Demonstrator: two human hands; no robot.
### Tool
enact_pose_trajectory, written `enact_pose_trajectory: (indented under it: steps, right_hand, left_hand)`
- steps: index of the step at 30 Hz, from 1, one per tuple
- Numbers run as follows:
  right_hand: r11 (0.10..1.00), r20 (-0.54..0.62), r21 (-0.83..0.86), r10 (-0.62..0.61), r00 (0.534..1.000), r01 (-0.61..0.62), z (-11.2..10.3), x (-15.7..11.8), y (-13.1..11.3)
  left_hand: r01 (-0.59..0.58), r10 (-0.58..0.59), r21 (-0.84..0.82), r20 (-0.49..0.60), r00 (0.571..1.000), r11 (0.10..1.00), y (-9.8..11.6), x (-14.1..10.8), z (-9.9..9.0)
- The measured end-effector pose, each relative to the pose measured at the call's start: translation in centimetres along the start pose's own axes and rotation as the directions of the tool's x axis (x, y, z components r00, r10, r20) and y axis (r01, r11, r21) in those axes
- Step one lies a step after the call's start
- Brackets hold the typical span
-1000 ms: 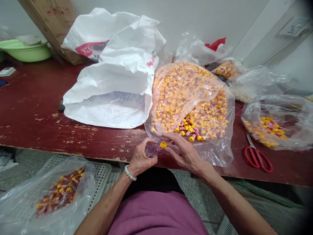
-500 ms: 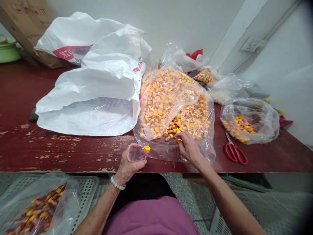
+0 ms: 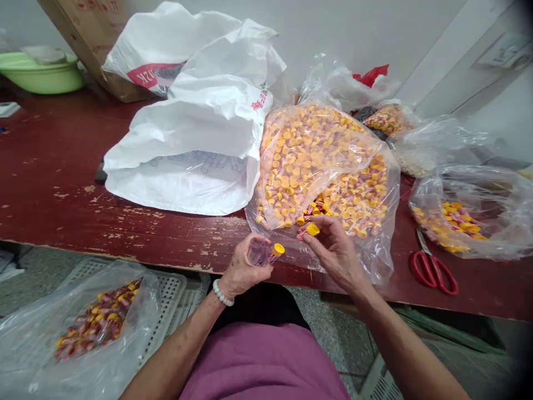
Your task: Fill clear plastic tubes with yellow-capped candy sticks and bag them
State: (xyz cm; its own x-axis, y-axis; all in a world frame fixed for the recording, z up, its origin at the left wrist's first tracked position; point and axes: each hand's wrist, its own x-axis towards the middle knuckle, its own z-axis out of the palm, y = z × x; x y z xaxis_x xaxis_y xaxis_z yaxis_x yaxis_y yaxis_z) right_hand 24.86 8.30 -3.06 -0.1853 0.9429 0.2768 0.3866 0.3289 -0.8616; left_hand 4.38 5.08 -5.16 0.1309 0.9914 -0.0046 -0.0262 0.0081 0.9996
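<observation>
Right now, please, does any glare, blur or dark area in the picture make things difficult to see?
Head view: bright glare streaks the big clear bag in the middle; head view, upper right: the wall socket looks soft, and the extreme corner falls dark; head view, centre: left hand and right hand look fairly clear.

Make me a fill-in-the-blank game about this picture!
The bare right hand pinches a small red-printed tube with a ____ cap.
A pale beaded bracelet circles the ____ wrist.
The red-handled metal scissors lie on the picture's ____ side.
The round plastic basin is light ____.

Missing words: yellow; left; right; green.
</observation>
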Motion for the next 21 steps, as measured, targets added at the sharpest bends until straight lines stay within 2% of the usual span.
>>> enact_pose_trajectory:
  steps: [2,5,8,13,17,18,19,21]
  right_hand:
    - [0.988,0.031,0.152,0.004,1.0,-0.009,2.2,-0.8,-2.1]
    - [0.992,0.076,0.116,-0.052,0.996,0.043,4.0,-1.4,-3.7]
    - [0.989,0.116,-0.01,-0.146,0.983,0.148,3.9,-1.3,-3.8]
    - [0.96,0.062,-0.153,-0.229,0.971,0.236,3.1,-1.5,-3.8]
    - [0.893,0.302,-0.248,-0.296,0.906,0.375,3.5,-2.1,-3.8]
    - [0.888,0.326,-0.253,-0.295,0.898,0.384,3.5,-1.9,-3.6]
    - [0.89,0.304,-0.262,-0.29,0.907,0.372,3.2,-1.6,-3.2]
    - [0.9,0.153,-0.315,-0.267,0.952,0.303,2.1,-0.6,-1.7]
  left_hand:
    - [0.0,0.0,-0.002,0.006,1.0,1.0,0.1,-0.1,0.1]
    - [-0.001,0.001,-0.006,0.025,1.0,1.0,0.3,-0.2,0.2]
    - [0.016,-0.015,-0.018,0.02,1.0,1.0,0.4,-0.2,0.3]
    - [0.045,-0.044,-0.054,0.022,0.999,0.997,-0.1,-0.3,-0.1]
    - [0.03,-0.03,-0.02,0.02,0.999,0.999,-0.3,-0.3,-0.2]
    - [0.039,-0.039,-0.03,0.013,0.999,0.999,-0.2,-0.2,-0.2]
    - [0.062,-0.062,-0.047,-0.003,0.998,0.997,-0.2,-0.2,-0.2]
    - [0.138,-0.142,-0.098,-0.027,0.99,0.985,-0.1,-0.1,-0.2]
